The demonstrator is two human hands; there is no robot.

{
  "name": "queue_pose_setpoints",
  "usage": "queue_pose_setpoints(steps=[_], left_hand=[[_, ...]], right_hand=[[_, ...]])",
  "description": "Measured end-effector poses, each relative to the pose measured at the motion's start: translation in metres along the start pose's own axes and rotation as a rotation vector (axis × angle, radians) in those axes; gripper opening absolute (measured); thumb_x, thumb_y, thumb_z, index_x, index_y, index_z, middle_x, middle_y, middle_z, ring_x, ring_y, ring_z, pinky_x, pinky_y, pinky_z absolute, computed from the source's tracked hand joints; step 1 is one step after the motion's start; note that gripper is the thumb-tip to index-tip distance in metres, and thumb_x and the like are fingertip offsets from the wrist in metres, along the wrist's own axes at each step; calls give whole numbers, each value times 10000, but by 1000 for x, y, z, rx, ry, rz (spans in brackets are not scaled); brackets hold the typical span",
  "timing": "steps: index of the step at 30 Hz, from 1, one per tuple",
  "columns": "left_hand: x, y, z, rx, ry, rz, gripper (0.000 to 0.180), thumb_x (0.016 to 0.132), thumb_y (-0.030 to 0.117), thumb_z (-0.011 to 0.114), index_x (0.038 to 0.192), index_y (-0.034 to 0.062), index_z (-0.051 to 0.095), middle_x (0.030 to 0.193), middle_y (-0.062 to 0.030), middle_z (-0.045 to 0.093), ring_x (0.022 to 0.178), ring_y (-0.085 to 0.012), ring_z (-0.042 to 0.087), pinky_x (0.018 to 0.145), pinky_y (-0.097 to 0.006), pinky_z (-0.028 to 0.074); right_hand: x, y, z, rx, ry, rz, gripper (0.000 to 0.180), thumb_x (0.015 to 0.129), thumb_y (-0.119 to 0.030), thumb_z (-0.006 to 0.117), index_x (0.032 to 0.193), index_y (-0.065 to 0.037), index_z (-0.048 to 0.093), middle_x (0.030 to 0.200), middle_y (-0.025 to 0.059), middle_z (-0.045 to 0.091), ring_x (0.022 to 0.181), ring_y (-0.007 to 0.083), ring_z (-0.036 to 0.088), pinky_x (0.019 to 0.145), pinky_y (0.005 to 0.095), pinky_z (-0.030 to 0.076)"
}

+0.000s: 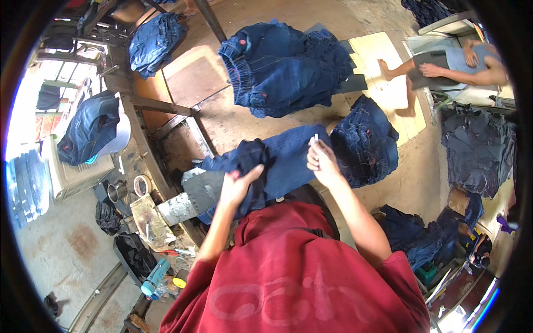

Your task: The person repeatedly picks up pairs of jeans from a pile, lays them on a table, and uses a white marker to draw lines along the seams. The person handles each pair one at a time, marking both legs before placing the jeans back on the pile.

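A dark blue denim garment (286,158) lies stretched across in front of me, over the end of a grey worn board (202,194). My left hand (239,186) is closed on its darker bunched part, and its fingertips are partly hidden by the folds. At the garment's right end is my right hand (323,162), fingers closed in a pinch. From those fingers sticks up a small white stick (316,138), too small to make out further. Just beyond the right hand stands a bundle of denim garments (363,141) with gathered waists.
A large denim pile (288,69) lies on the floor ahead. Dark garments (477,147) are heaped at right. Another person (449,66) sits at upper right, bare feet on the floor. A tape roll (142,185) and tools lie on the left bench beside a metal frame (161,105).
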State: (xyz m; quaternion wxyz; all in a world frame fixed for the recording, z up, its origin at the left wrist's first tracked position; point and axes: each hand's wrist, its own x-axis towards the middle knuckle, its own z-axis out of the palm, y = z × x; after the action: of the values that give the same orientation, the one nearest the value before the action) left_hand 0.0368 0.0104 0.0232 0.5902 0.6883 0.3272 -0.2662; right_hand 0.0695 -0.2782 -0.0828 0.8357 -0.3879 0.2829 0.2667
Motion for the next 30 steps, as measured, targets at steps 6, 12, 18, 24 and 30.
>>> queue_pose_setpoints(steps=[6, 12, 18, 24, 30], left_hand=[[-52, -67, 44, -744, -167, -487, 484, 968, 229, 820, 1369, -12, 695, 1301, -110, 768, 1139, -249, 743, 1095, -397, 547], [-17, -38, 99, -178, -199, 23, 390, 928, 150, 856, 1267, -9, 747, 1236, -93, 782, 1061, -217, 735, 1023, -381, 556], [3, -34, 85, -471, -67, -20, 586, 1012, 212, 793, 1501, -44, 597, 1488, -144, 670, 1310, -281, 657, 1141, -426, 516], [36, -14, 23, -793, 60, -89, 337, 1059, 191, 715, 1347, 16, 699, 1279, -168, 774, 1130, -319, 764, 1058, -471, 599], [6, -19, 65, -596, -326, -307, 438, 1042, 173, 743, 1426, -18, 654, 1343, -178, 753, 1194, -325, 745, 1108, -467, 578]], right_hand=[[-1, 3, -13, 285, -126, 21, 482, 1145, -589, 476, 1194, -140, 645, 765, -34, 409, 683, 119, 417, 628, 284, 365], [-9, -10, -9, 304, -100, 46, 514, 1114, -648, 495, 1164, -164, 659, 765, -35, 413, 695, 140, 424, 665, 302, 377], [-51, -61, -30, -2, 262, -164, 414, 1081, -362, 733, 797, -241, 457, 675, -104, 359, 569, 45, 352, 530, 241, 301], [-80, -55, -44, -686, 374, -173, 454, 1043, -324, 789, 718, -213, 491, 622, -128, 430, 560, -26, 400, 487, 231, 292], [-74, -13, -13, -981, 299, -130, 546, 987, -514, 800, 761, -19, 758, 789, 122, 778, 782, 151, 669, 800, 366, 529]])
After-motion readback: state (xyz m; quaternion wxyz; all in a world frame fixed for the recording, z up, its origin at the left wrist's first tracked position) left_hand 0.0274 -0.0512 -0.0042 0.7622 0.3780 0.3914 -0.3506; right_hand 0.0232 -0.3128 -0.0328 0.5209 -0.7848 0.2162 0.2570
